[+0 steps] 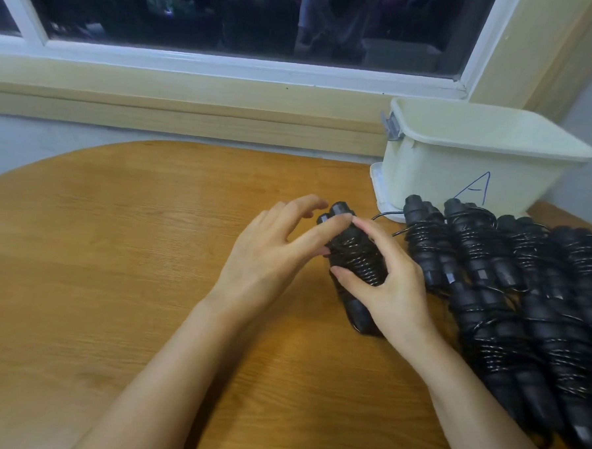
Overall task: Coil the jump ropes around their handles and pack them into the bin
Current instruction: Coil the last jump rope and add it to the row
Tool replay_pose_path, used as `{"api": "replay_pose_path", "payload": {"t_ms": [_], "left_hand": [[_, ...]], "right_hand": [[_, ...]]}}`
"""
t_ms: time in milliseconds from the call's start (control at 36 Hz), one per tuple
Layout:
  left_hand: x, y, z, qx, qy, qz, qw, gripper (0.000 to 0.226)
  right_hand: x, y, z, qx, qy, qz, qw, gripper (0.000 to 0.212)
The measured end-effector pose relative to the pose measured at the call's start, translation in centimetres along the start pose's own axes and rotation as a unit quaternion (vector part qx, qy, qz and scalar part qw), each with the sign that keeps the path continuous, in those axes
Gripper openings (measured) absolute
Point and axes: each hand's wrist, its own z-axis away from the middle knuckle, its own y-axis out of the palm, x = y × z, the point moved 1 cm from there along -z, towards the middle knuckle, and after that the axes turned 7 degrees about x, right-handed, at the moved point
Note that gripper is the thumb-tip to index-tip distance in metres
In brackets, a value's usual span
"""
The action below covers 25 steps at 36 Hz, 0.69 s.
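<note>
**Grip.** We log the right hand (390,291) wrapped round a jump rope bundle (356,256). Its thumb lies across the near side of the coil, its fingers curl behind, and its index fingertip reaches up near the handle caps. The bundle is two black handles side by side with black cord wound tight about their middle. It is tilted, with the caps pointing away from us and the lower ends showing below the right palm. We cannot tell whether those ends touch the table (114,266). The left hand (272,254) is spread. Its index finger stretches flat against the upper handles and its thumb tip rests against the coil. The other three fingers are lifted clear and loosely bent.

**Surface and room.** A round-edged wooden table with light grain lies beneath both hands. Beyond the grip are a cream sill (191,92) and a white-framed window (230,18), its pane dark with dim reflections.

**Around.**
- Just right of the grip lies a pile of coiled jump ropes (530,315), black and packed side by side.
- A loose cord end (386,214) pokes from the pile toward the held bundle.
- Beyond the grip and to its right stands the bin (462,164), of cream plastic. It has a blue letter A (474,190) on its near wall and a grey latch (392,126) at its left rim.
- The far end of the pile lies against the bin's near wall.
- The bin's inside is hidden from us.
</note>
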Motion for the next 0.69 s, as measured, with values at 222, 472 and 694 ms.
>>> {"api": "replay_pose_path", "payload": {"t_ms": [222, 472, 694], "left_hand": [[0.6, 0.2, 0.2, 0.037, 0.013, 0.018, 0.999, 0.029], [0.3, 0.8, 0.3, 0.036, -0.301, 0.485, 0.82, 0.032], [1.0, 0.5, 0.1, -0.022, -0.436, 0.637, 0.635, 0.041]], "right_hand": [[-0.1, 0.1, -0.1, 0.02, -0.018, 0.026, 0.999, 0.065], [0.5, -0.2, 0.0, 0.03, -0.022, 0.016, 0.999, 0.067], [1.5, 0.2, 0.4, 0.085, -0.054, 0.017, 0.995, 0.07]]}}
